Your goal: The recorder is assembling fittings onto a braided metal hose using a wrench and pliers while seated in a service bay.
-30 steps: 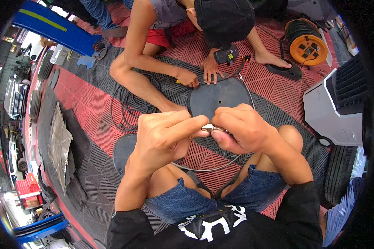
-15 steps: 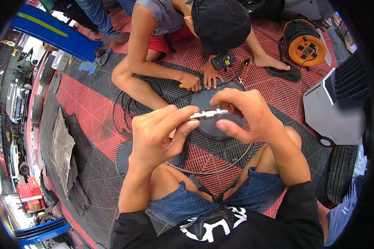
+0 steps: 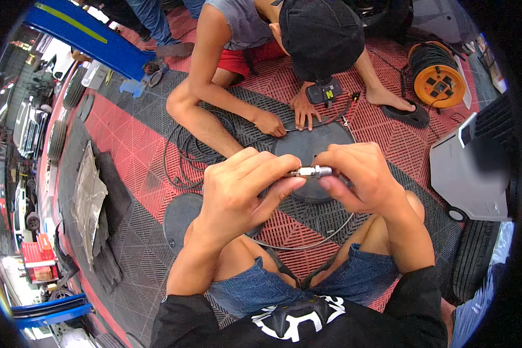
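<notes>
My left hand [image 3: 240, 188] pinches the left end of a small silvery metal fitting [image 3: 310, 172] with hex-shaped sections, held level in front of me. Thumb and fingers of my right hand [image 3: 365, 177] are closed on its right end, so both ends are partly hidden. Below my hands a thin grey hose [image 3: 307, 248] loops across between my knees; whether it joins the fitting is hidden. Beneath the fitting lies a round dark disc [image 3: 298, 142] on the floor. Another dark disc [image 3: 182, 217] lies by my left forearm.
Across from me a person in a black cap [image 3: 325, 40] crouches, both hands on a dark cable at the disc. Coiled black cable [image 3: 185, 151] lies left of them. An orange cable reel [image 3: 439, 84] and grey wheeled case [image 3: 467, 168] stand right; a blue lift arm [image 3: 93, 37] is far left.
My right thumb and fingers, spread around the fitting's end before, have closed on it. Both hands have shifted slightly right in the picture. The co-worker's hands remain at the cable.
</notes>
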`<action>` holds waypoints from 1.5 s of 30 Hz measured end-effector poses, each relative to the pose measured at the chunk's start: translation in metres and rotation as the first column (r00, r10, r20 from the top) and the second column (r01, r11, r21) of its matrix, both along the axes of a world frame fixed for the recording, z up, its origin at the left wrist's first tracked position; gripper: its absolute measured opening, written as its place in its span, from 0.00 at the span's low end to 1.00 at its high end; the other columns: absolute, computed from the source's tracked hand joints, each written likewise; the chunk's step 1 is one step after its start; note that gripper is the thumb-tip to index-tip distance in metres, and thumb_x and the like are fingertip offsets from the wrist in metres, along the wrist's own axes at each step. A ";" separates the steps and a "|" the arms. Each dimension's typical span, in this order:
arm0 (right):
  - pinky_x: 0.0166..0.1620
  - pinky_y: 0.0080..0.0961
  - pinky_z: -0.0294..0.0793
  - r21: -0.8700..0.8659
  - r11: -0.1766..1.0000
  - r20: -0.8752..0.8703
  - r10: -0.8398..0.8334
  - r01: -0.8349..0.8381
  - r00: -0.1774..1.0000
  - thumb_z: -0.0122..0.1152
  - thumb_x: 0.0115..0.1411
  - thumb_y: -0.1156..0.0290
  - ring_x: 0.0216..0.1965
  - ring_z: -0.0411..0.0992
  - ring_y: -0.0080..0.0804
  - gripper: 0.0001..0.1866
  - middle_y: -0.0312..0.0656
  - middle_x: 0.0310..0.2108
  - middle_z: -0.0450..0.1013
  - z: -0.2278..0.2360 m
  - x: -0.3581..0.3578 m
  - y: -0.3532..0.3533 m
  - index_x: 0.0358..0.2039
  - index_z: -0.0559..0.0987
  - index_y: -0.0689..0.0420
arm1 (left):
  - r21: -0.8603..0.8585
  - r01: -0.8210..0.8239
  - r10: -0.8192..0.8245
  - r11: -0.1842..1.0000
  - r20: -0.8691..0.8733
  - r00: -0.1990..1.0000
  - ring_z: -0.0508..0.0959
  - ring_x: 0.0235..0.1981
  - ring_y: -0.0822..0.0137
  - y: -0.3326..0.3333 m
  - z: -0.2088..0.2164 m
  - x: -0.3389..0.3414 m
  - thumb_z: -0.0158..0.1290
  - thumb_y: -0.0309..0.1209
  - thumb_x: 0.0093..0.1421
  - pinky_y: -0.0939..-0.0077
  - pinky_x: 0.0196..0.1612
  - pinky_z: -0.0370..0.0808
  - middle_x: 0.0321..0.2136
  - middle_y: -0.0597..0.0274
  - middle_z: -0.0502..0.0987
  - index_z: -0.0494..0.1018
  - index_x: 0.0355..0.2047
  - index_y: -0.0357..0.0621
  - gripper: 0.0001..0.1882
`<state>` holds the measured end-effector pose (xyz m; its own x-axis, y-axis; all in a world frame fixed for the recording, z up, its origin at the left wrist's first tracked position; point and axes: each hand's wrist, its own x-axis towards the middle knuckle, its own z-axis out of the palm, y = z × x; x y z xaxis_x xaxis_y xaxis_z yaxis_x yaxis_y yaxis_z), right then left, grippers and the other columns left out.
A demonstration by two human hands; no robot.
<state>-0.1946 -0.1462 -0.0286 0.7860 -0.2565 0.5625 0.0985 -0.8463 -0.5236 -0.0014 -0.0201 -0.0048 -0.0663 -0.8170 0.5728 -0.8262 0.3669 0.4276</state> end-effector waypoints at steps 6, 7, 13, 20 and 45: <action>0.26 0.35 0.68 -0.128 0.990 -0.037 -0.057 0.051 0.998 0.61 0.55 0.68 0.22 0.71 0.42 0.08 0.43 0.22 0.69 0.012 0.000 0.010 0.33 0.76 0.57 | -0.091 -0.150 0.152 0.984 0.015 0.988 0.77 0.26 0.57 0.009 0.000 0.018 0.58 0.33 0.58 0.64 0.28 0.73 0.26 0.59 0.74 0.71 0.36 0.44 0.10; 0.26 0.35 0.68 -0.196 0.980 -0.018 -0.045 0.040 0.999 0.61 0.54 0.66 0.22 0.71 0.40 0.08 0.41 0.22 0.70 0.018 0.000 0.021 0.32 0.76 0.56 | -0.063 -0.154 0.152 0.986 -0.046 0.987 0.77 0.26 0.56 0.012 -0.002 0.020 0.57 0.34 0.59 0.62 0.29 0.73 0.27 0.58 0.73 0.70 0.37 0.43 0.11; 0.36 0.41 0.68 -0.011 0.996 -0.161 0.091 -0.094 0.983 0.56 0.59 0.63 0.27 0.71 0.41 0.11 0.43 0.29 0.73 0.068 -0.044 0.052 0.27 0.75 0.58 | -0.138 -0.033 0.022 0.990 -0.074 0.997 0.73 0.24 0.60 0.002 0.006 0.008 0.56 0.40 0.62 0.67 0.27 0.72 0.26 0.63 0.72 0.70 0.36 0.46 0.12; 0.28 0.39 0.69 0.152 0.980 -0.188 0.156 -0.128 0.970 0.60 0.54 0.76 0.24 0.70 0.49 0.06 0.48 0.26 0.70 0.081 -0.031 0.035 0.33 0.76 0.61 | -0.076 0.000 -0.002 0.997 -0.021 1.000 0.73 0.28 0.60 -0.017 -0.017 0.011 0.61 0.35 0.51 0.68 0.28 0.73 0.28 0.63 0.73 0.72 0.38 0.45 0.16; 0.43 0.36 0.74 0.631 0.456 -0.610 -0.210 0.628 0.764 0.53 0.58 0.79 0.36 0.76 0.46 0.06 0.50 0.32 0.77 0.073 -0.105 0.162 0.33 0.78 0.64 | 0.887 -0.151 0.481 0.436 -0.088 0.872 0.80 0.40 0.47 0.148 0.135 -0.023 0.49 0.34 0.66 0.56 0.39 0.74 0.39 0.47 0.80 0.71 0.52 0.49 0.15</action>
<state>-0.3000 0.0159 0.0448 0.5217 -0.7682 -0.3711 -0.5327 0.0465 -0.8451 -0.0241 0.1283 0.1304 0.3320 -0.8236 -0.4598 -0.5765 -0.5630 0.5922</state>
